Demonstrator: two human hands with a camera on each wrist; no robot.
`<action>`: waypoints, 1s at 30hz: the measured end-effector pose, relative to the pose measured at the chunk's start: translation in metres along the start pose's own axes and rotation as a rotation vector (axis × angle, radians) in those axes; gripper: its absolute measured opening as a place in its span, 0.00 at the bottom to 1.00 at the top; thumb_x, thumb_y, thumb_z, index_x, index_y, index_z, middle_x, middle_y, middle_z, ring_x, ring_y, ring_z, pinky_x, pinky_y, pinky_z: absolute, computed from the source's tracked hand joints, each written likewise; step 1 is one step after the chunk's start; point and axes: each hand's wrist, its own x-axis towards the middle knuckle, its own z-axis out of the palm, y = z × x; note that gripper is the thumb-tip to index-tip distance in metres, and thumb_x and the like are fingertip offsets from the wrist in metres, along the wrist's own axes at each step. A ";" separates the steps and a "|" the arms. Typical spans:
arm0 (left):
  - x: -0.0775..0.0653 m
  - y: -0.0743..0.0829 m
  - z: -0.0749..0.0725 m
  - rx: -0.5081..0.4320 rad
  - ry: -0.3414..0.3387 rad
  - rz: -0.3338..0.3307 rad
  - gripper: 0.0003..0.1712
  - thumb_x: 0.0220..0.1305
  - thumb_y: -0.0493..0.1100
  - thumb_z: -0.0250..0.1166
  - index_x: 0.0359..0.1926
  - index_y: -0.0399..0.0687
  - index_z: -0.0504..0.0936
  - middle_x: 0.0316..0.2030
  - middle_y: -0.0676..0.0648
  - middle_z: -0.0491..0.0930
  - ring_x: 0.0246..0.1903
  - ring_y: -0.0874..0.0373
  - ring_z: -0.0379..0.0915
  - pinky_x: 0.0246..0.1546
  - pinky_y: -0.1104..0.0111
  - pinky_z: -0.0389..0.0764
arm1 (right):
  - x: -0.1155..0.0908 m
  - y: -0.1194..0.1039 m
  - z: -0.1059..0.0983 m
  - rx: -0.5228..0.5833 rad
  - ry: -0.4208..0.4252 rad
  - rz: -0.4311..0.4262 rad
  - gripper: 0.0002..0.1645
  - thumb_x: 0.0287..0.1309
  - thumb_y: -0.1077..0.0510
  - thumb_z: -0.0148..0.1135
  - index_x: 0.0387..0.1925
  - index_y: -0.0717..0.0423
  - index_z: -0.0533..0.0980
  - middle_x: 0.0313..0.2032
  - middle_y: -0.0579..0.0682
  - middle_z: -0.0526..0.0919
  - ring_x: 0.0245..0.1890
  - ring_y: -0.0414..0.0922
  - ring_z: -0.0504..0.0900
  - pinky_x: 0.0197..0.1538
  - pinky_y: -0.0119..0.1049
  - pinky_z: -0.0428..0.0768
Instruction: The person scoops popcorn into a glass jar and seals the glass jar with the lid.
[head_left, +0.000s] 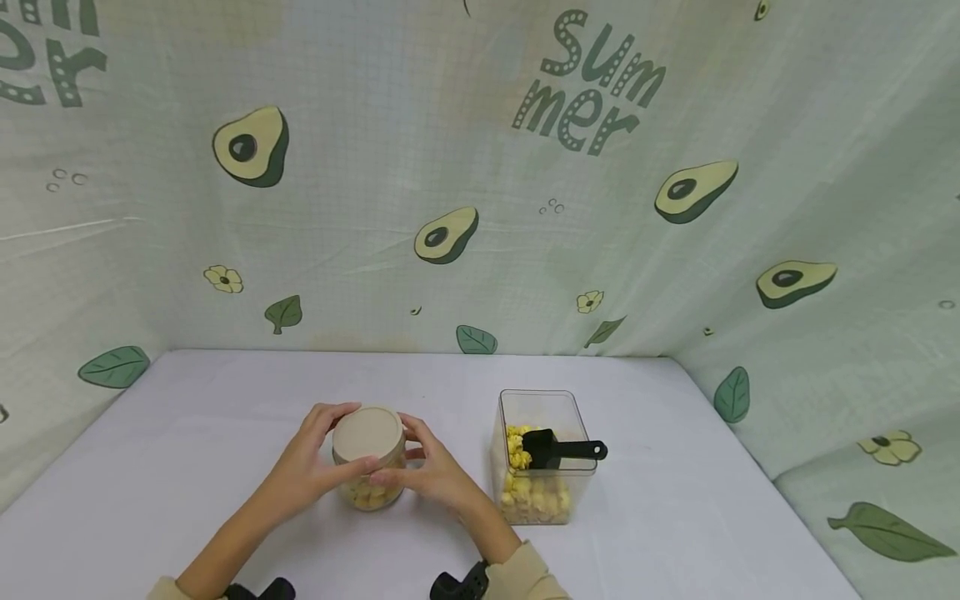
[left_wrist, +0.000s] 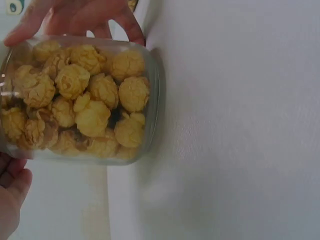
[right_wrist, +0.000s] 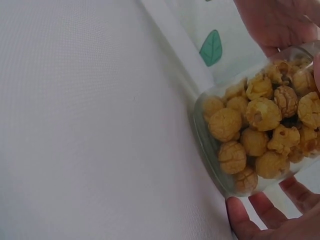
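In the head view a round glass jar [head_left: 369, 498] of yellow popcorn stands on the table under a beige lid [head_left: 367, 433]. My left hand [head_left: 318, 458] holds it from the left, fingers round the lid's far edge and thumb across the front. From the right, my right hand [head_left: 429, 465] grips the same jar, its thumb near the left thumb. Both wrist views show the popcorn [left_wrist: 92, 117] through the glass. At its lower side in the right wrist view, the right hand's fingers [right_wrist: 267, 212] touch the jar near its base.
Right of the hands stands a clear square container [head_left: 534, 500] partly filled with popcorn. A black scoop [head_left: 551, 450] lies in its top, handle over the right rim. Avocado-print cloth [head_left: 360, 167] hangs behind and beside the white table [head_left: 675, 517].
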 end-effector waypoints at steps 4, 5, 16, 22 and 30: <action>0.001 -0.005 -0.002 0.003 -0.006 0.044 0.38 0.46 0.45 0.74 0.57 0.39 0.68 0.49 0.46 0.70 0.50 0.60 0.65 0.52 0.41 0.68 | 0.000 0.000 0.001 0.000 0.004 0.007 0.47 0.43 0.44 0.72 0.64 0.28 0.58 0.59 0.46 0.66 0.53 0.46 0.65 0.49 0.43 0.72; 0.001 -0.005 -0.003 0.005 -0.008 0.048 0.38 0.46 0.45 0.74 0.58 0.39 0.68 0.49 0.46 0.70 0.50 0.61 0.65 0.52 0.41 0.68 | 0.000 0.000 0.001 0.001 0.005 0.010 0.47 0.43 0.44 0.72 0.64 0.28 0.58 0.59 0.46 0.66 0.53 0.45 0.65 0.49 0.43 0.72; -0.003 0.010 0.001 0.069 0.003 -0.062 0.45 0.47 0.51 0.74 0.60 0.33 0.63 0.53 0.37 0.67 0.56 0.42 0.62 0.51 0.39 0.69 | 0.000 0.001 -0.001 0.000 -0.014 -0.039 0.44 0.46 0.48 0.71 0.64 0.31 0.59 0.59 0.49 0.65 0.51 0.46 0.65 0.47 0.40 0.71; -0.002 0.021 0.005 0.133 0.055 -0.132 0.48 0.43 0.57 0.74 0.57 0.32 0.65 0.50 0.37 0.69 0.52 0.44 0.65 0.49 0.45 0.72 | -0.002 0.000 -0.002 0.000 -0.016 -0.055 0.45 0.47 0.50 0.71 0.64 0.32 0.58 0.58 0.49 0.65 0.51 0.46 0.65 0.46 0.38 0.71; -0.002 0.017 0.007 0.161 0.112 -0.118 0.45 0.39 0.56 0.76 0.53 0.35 0.70 0.47 0.40 0.73 0.50 0.44 0.70 0.47 0.46 0.75 | -0.001 0.001 -0.001 0.003 0.000 -0.043 0.45 0.46 0.52 0.72 0.63 0.31 0.60 0.58 0.49 0.67 0.51 0.47 0.66 0.46 0.39 0.72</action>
